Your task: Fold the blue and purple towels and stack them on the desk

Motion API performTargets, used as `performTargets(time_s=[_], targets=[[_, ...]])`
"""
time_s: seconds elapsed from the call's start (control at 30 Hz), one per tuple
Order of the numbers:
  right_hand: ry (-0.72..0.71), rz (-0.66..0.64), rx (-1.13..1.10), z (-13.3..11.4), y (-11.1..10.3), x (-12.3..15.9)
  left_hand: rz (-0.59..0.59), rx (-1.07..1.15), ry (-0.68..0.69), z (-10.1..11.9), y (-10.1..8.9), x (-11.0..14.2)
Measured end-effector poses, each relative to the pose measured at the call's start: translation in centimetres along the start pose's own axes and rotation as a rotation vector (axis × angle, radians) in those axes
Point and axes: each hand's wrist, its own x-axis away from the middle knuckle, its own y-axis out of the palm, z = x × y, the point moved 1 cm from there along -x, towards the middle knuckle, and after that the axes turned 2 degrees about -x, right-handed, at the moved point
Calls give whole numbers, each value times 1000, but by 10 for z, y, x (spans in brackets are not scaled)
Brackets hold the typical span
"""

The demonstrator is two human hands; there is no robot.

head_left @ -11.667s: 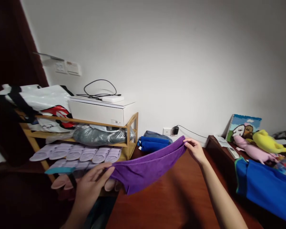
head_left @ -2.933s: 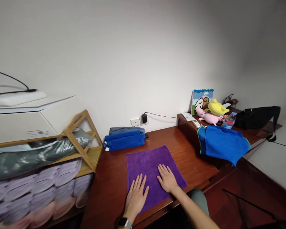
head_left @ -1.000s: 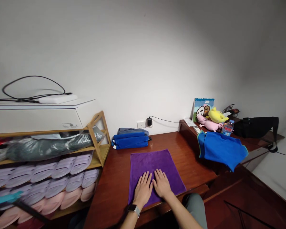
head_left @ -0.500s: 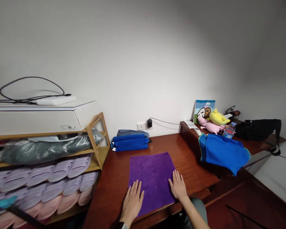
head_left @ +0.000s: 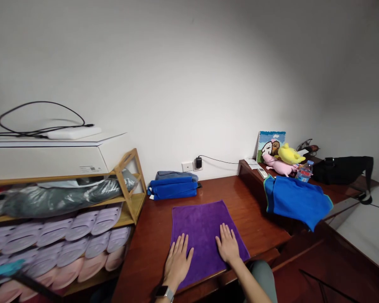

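Facing wooden table [head_left: 262,219]: purple microfiber towel [head_left: 202,223] lying flat near front edge. Left hand [head_left: 177,263] straddling towel's left edge, right hand [head_left: 228,248] on towel; both grips open, fingers spread, nothing held. Smartwatch [head_left: 164,293] on left wrist.

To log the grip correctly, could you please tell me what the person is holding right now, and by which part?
Nothing is held: the left hand and right hand both lie open and flat on the near part of the purple towel.
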Motion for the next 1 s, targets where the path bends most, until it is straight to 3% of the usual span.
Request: performTargets(time_s=[0.1, 0.2, 0.33, 0.43, 0.53, 0.63, 0.83, 0.9, 1.0], targets=[[63, -4, 43, 26, -14, 7, 18, -25, -15, -9, 1, 9], [54, -6, 52, 25, -17, 10, 44, -26, 1, -8, -2, 7], [-59, 56, 1, -19, -6, 0, 93, 21, 58, 17, -12, -15], [-194, 23, -61, -56, 9, -10, 26, 58, 123, 38, -15, -36], [-283, -23, -81, -67, 21, -16, -23, 58, 133, 41, -10, -44], [-243, 0, -56, -43, 18, -19, -24, 44, 92, 25, -3, -38], [27, -12, 51, 33, -10, -15, 11, -11, -6, -10, 2, -17], [52, -22, 71, 42, -15, -14, 16, -24, -12, -13, 2, -15], [49, -7, 80, 32, -15, -15, 43, -21, 5, -9, 0, -19]])
